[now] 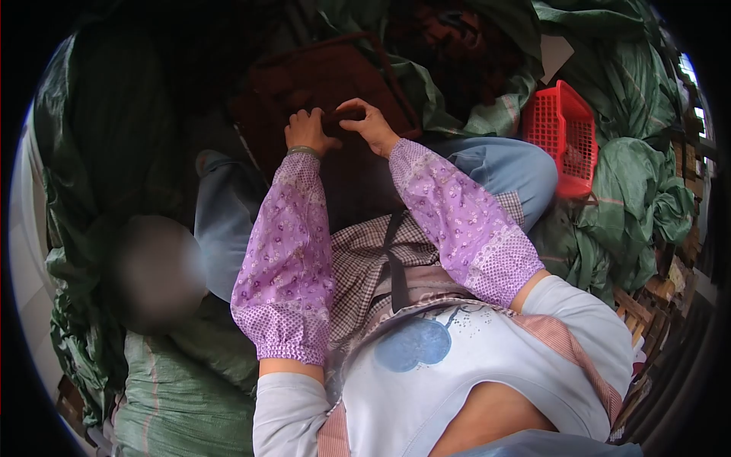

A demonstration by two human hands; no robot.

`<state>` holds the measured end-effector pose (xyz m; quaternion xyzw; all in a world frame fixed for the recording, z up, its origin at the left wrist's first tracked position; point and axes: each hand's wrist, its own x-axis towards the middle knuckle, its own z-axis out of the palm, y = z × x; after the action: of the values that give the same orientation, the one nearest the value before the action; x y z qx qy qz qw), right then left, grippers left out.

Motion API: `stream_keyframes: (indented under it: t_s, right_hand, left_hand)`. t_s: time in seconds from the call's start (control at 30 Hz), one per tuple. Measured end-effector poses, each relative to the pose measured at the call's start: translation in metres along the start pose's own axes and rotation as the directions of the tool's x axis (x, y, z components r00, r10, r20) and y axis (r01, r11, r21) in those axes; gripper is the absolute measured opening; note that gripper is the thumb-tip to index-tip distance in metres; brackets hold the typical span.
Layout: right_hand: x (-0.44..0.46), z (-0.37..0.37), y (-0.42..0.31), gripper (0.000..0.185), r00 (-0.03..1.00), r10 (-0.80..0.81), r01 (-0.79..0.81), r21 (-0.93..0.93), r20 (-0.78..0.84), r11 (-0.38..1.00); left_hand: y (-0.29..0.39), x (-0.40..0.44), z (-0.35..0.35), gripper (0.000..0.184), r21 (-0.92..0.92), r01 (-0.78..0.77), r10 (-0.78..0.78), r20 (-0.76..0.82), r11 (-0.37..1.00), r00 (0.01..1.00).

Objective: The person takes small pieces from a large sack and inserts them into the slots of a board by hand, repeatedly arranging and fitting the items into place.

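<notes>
workpiece (343, 116) sits over near side of red-brown board (312, 80), right hand (369, 128) pinching it, left hand (307, 133) curled, grip unclear; apparently a handling step, next move likely needing steady hold.

Just behind your left hand (311, 131), a greenish band (303, 150) circles the wrist. Behind that hand and your right hand (373, 129), you wear purple sleeve covers (285, 251) printed with small flowers, crossed by pale lacy trim, with finely patterned purple-and-white ends that gather near the elbow. Farther back from your hands is your pale top (487, 354), which carries a rounded blue print (413, 346) and lies under pinkish striped straps (569, 354). Closer to the hands come your checked apron (354, 259), a dark tie (398, 282) and blue jeans (502, 167).
</notes>
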<state>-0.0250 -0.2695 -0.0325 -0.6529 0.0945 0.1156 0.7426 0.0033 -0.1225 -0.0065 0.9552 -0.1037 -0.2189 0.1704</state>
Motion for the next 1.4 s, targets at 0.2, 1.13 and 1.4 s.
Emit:
stream_keyframes:
  t_s: [0.2,1.13,1.4]
  right_hand:
    - [0.005,0.012,0.012,0.028,0.866,0.215,-0.071,0.314,-0.452,0.947]
    - [0.000,0.004,0.021,0.027,0.953,0.184,-0.169,0.084,-0.239,0.982]
    - [-0.011,-0.001,0.020,0.031,0.917,0.359,-0.253,0.442,-0.173,0.860]
  left_hand:
    - [-0.001,-0.004,0.008,0.047,-0.102,-0.008,-0.001,-0.082,0.995,0.997]
    - [-0.014,-0.020,0.025,0.020,-0.391,-0.075,-0.101,-0.410,0.917,0.907]
    - [-0.019,-0.027,0.021,0.040,-0.456,-0.010,-0.128,-0.272,0.890,0.954]
